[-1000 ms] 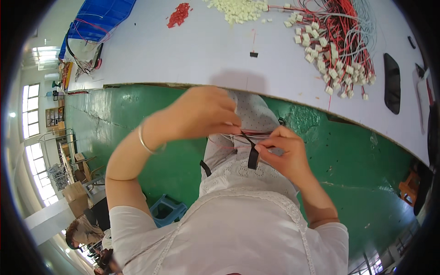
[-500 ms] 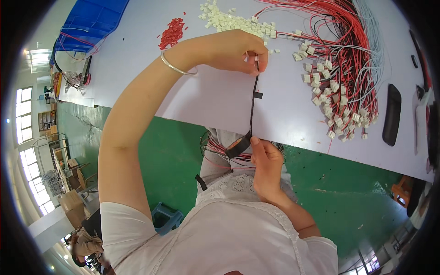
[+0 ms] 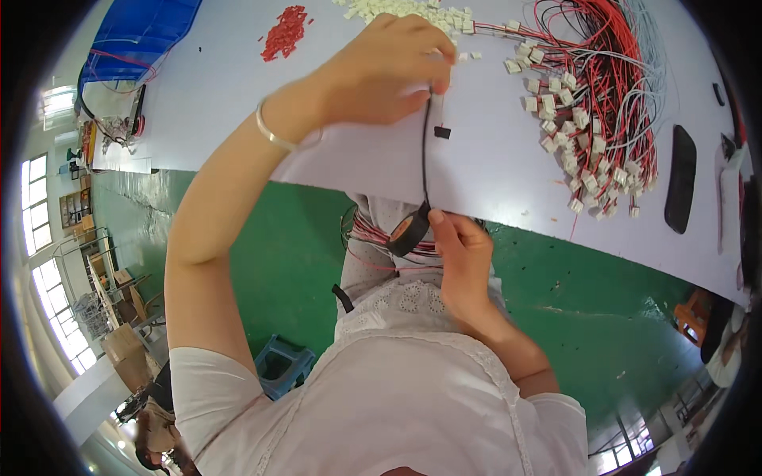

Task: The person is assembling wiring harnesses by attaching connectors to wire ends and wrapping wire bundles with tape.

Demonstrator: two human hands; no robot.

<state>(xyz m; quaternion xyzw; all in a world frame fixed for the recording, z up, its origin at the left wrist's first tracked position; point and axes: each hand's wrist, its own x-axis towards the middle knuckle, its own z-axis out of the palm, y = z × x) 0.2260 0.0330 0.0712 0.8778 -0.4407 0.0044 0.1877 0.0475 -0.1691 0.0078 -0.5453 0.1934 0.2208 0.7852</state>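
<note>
My right hand (image 3: 467,258), just off the table's near edge, grips a roll of black tape (image 3: 410,232) between thumb and fingers. From the roll a narrow black strip of tape (image 3: 426,155) runs up, taut, to my left hand (image 3: 381,75). That hand is over the table, slightly blurred, its fingertips closed about the strip's upper end. A small black tape tab (image 3: 442,132) sits just right of the strip, at the lower end of a thin wire. Where the wire's upper end goes is hidden by my fingers.
Loose white connectors (image 3: 405,9) and small red pieces (image 3: 286,33) lie at the far side. A heap of red, black and grey wires with white connectors (image 3: 583,143) spreads to the right, beside a black curved object (image 3: 680,178). Across my lap lie more wires (image 3: 373,230).
My left hand has moved up, away from the roll, and its fingers have shifted. The black strip now stands apart from the small tab. The whole view has shifted slightly.
</note>
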